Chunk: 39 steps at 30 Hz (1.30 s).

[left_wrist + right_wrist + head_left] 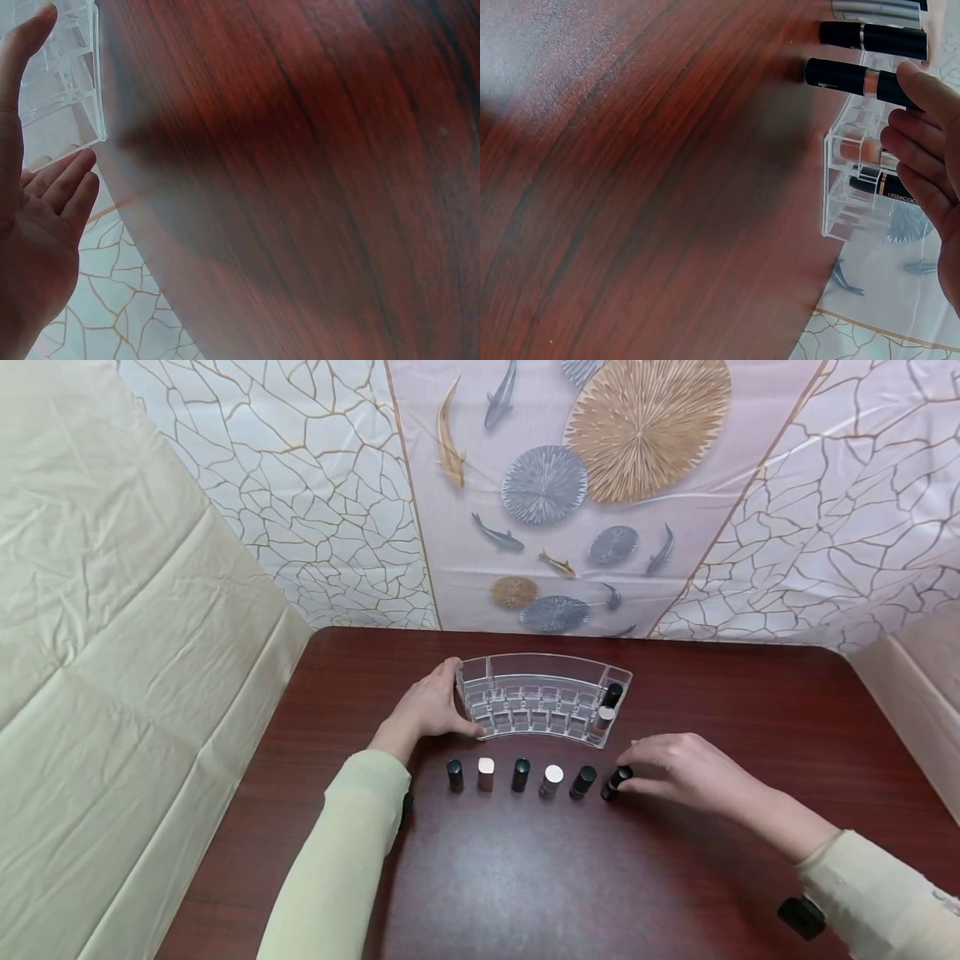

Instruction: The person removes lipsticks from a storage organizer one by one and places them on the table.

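Observation:
A clear lipstick organizer [536, 697] with small compartments stands on the table. My left hand [427, 703] grips its left end, the thumb at the front corner and the fingers along the side toward the back. At the right end of the row of lipsticks, my right hand [686, 770] pinches a black lipstick [847, 78] with a rosy band by its cap, thumb against fingers. This lipstick leans slightly in the head view. Beside it stands another black lipstick [582, 782]. Two lipsticks sit in the organizer's right end: a black one [612, 695] and a white-capped one [603, 719].
Farther left in the row stand a white-capped lipstick [552, 780], a black one [521, 774], a pale pink one [486, 774] and a black one [455, 775]. The dark red wooden table [480, 877] meets a patterned cloth backdrop [345, 510] behind.

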Each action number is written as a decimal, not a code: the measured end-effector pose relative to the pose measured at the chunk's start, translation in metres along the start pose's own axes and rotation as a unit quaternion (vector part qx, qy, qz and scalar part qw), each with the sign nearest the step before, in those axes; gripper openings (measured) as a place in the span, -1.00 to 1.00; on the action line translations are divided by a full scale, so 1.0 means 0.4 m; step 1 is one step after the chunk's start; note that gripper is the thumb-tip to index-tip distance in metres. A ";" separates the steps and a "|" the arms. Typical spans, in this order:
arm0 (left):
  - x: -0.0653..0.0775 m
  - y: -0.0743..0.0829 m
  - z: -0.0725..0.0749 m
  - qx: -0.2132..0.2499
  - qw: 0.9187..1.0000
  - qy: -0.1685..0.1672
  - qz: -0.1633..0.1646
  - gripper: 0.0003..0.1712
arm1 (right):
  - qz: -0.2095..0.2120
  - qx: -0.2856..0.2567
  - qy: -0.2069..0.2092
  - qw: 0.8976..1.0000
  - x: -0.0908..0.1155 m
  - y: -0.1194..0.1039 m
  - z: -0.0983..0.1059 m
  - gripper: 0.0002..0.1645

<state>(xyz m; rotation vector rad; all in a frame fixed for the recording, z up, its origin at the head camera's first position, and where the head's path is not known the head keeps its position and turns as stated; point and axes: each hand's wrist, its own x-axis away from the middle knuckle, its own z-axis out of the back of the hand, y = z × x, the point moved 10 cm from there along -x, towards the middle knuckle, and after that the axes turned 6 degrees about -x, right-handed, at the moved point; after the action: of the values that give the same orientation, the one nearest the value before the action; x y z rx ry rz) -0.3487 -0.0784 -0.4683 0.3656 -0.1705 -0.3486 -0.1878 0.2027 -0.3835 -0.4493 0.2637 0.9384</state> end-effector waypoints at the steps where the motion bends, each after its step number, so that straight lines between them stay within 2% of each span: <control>1: 0.000 0.000 0.000 0.000 1.000 0.000 0.000 0.43 | -0.002 0.000 -0.003 1.000 0.000 -0.001 -0.003 -0.75; 16: -0.001 0.000 0.001 0.002 1.000 0.001 -0.002 0.42 | -0.023 -0.013 -0.021 0.999 -0.002 0.003 -0.017 -0.71; 39: 0.003 0.003 0.004 0.004 1.000 -0.002 -0.002 0.42 | -0.006 -0.003 -0.026 1.000 -0.005 -0.006 -0.013 -0.74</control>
<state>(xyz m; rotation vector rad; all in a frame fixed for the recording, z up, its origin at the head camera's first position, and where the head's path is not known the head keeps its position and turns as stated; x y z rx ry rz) -0.3476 -0.0783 -0.4662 0.3734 -0.1750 -0.3525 -0.1871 0.1975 -0.3867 -0.4299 0.2105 0.9377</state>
